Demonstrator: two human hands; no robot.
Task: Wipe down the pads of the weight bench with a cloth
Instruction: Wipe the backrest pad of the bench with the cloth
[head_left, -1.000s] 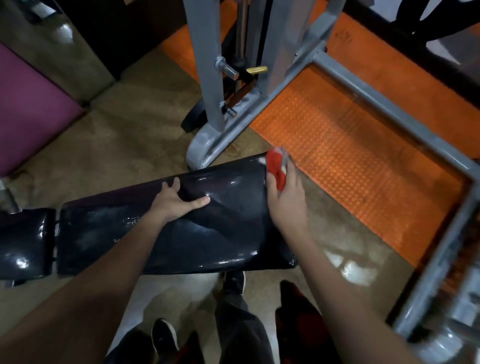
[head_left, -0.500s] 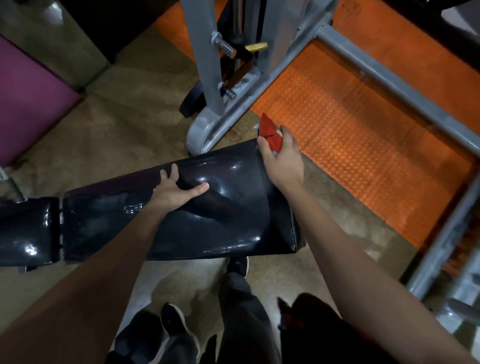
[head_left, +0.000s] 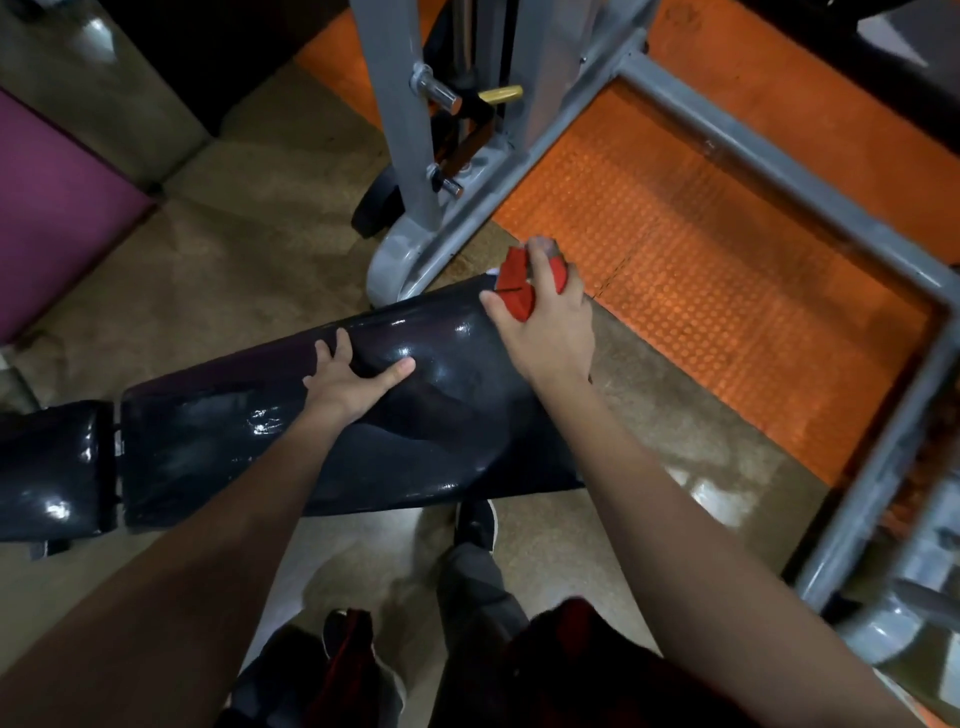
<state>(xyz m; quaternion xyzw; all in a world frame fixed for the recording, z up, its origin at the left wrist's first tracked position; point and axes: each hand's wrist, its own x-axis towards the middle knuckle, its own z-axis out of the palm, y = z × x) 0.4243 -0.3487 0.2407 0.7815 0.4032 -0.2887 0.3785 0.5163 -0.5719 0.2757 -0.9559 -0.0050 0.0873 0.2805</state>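
Red cloth (head_left: 519, 291) gripped at pad (head_left: 447, 415) far edge; orange mat (head_left: 727, 291) beyond.

Grey machine frame (head_left: 410, 130), orange studded mat (head_left: 727, 270) — purple panel (head_left: 47, 208)

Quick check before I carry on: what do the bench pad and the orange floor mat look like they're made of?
Bench pad: looks like black vinyl or a similar leather-like cover, glossy, with bright glare spots and creases under the left hand. Orange floor mat: probably rubber, matte, with a raised dot pattern.

Tan floor (head_left: 249, 270), orange studded mat (head_left: 727, 270), grey steel frame (head_left: 779, 171).
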